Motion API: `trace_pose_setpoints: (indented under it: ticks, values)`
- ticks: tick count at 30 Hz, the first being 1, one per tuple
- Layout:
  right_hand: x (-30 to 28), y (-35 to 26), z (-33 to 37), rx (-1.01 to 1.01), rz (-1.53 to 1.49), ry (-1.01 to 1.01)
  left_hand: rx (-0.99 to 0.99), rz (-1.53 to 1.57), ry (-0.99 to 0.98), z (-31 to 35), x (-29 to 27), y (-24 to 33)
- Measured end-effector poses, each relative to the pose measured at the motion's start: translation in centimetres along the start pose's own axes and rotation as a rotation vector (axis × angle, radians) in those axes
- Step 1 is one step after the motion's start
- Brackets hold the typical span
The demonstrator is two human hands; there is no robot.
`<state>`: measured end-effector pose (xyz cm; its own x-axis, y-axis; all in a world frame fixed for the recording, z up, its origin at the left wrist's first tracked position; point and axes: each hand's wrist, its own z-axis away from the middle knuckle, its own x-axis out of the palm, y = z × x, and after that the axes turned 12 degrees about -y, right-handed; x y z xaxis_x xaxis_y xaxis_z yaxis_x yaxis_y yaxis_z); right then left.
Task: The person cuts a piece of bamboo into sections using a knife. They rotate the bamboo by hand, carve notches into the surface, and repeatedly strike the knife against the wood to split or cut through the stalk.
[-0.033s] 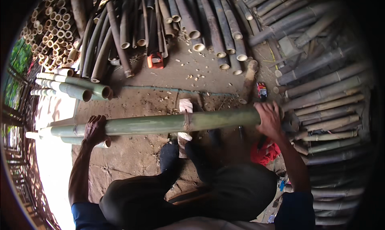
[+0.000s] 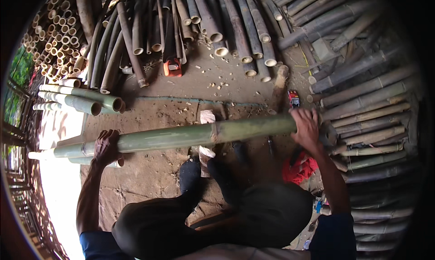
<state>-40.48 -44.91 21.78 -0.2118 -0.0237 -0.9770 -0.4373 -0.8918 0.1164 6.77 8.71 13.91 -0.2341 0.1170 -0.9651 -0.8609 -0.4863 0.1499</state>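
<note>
A thick green bamboo pole (image 2: 176, 136) lies crosswise in front of me, with a ringed node right of its middle. My left hand (image 2: 107, 146) is closed round it towards the left, knuckles up. At the right end my right hand (image 2: 306, 128) grips the pole, fingers over the top. Under the node, a pale wooden block (image 2: 206, 155) crosses beneath the pole; whether they touch is hard to tell. Another green bamboo piece (image 2: 90, 161) shows partly below the pole's left part. My feet in dark footwear (image 2: 190, 174) are beside the block.
Cut green bamboo lengths (image 2: 81, 102) lie at the left. Dark bamboo poles (image 2: 235, 29) fill the back, and more poles (image 2: 369, 106) stack along the right. An orange tool (image 2: 172, 68), a red-and-black object (image 2: 293, 98) and a red cloth or bag (image 2: 299, 169) lie on the ground.
The pole's right end has risen slightly in the picture with my right hand, so the pole slants a little more. My left hand keeps its grip. The whole view has shifted slightly.
</note>
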Motion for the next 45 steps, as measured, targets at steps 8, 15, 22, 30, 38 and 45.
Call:
trace_pose_setpoints:
  ticks: [8,15,22,30,38,45]
  values:
    - [5.2,2.2,-2.9,0.533,-0.367,0.636,-0.108,0.175,-0.07,2.7,-1.6,9.2]
    - [19.9,-14.5,-0.2,0.254,-0.645,-0.487,-0.23,0.402,-0.149,5.7,6.0,14.5]
    - [25.0,-16.8,1.8,0.195,-0.614,-0.112,-0.324,0.444,-0.287,4.1,8.4,16.1]
    - [22.4,-18.2,7.5,0.878,-2.056,-0.374,-0.367,0.467,-0.466,3.1,11.9,15.0]
    - [17.3,-20.3,2.9,0.158,-0.728,0.154,-0.472,0.22,0.169,4.6,18.6,19.5]
    - [11.4,-17.1,-3.1,-0.011,-0.558,-0.089,-0.454,0.136,0.277,4.1,20.1,19.0]
